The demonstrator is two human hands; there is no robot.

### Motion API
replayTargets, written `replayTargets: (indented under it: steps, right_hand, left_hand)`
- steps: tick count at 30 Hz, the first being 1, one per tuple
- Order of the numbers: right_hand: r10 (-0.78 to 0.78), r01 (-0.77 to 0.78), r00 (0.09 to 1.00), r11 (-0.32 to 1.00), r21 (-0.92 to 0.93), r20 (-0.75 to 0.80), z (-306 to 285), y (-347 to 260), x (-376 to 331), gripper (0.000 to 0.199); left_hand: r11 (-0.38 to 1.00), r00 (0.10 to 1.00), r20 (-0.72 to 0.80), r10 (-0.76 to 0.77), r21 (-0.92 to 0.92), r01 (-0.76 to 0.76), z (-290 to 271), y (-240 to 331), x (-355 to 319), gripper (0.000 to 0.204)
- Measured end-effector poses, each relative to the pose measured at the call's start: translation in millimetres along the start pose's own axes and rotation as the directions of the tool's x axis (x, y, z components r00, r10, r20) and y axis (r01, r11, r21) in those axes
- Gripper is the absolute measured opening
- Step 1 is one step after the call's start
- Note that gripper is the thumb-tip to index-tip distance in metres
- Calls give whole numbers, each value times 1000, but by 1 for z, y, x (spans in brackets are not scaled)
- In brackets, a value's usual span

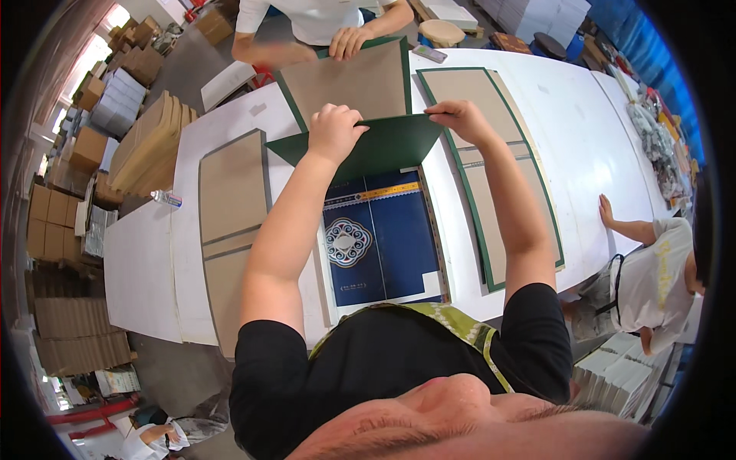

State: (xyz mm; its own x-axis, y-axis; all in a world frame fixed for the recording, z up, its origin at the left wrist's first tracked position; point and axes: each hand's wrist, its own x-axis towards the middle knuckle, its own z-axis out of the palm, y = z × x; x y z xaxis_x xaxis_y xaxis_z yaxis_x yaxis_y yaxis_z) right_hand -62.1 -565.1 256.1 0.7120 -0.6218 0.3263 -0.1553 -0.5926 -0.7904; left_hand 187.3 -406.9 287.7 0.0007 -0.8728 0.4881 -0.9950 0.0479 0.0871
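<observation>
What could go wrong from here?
1. The left hand and right hand grip the green panel only along its upper edge; a slip could drop it onto the blue printed panel, perhaps scuffing it.
2. A co-worker's hand grips the green-edged board just behind; uneven movement might knock the two together.

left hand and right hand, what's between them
A dark green panel spans between the left hand and right hand, gripped near its upper edge, in the head view.

Tiny pale lettering (353,287), unreadable, marks the blue panel (406,253); blurred yellow lettering (664,268) crosses a white shirt (676,310).
</observation>
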Motion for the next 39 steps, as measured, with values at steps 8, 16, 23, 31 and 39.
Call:
replayTargets:
  steps: [8, 16, 23, 31, 39]
  right_hand:
    - [214, -79, 945, 883, 463, -246, 31, 61, -33, 27]
    - [-465, 387, 885, 744, -545, -5, 94, -81, -3, 29]
    - [-400, 430, 896, 675, -599, 194, 70, -83, -7, 14]
    - [-369, 429, 896, 584, -689, 245, 16, -49, -108, 14]
    - [-95, 17, 984, 892, -452, -150, 88, -42, -253, 55]
  left_hand:
    - [998, 999, 47, -1, -57, 4, -9, 5, -5, 18]
    - [1000, 999, 31, 17, 20, -17, -4, 15, -13, 15]
    - [986, 986, -33, 166, 21, -165, -27, -15, -55, 14]
    - [973, 968, 115, 222, 44, -228, -70, -63, -177, 19]
    - [995, 973, 208, -102, 8, 103, -29, -2, -327, 42]
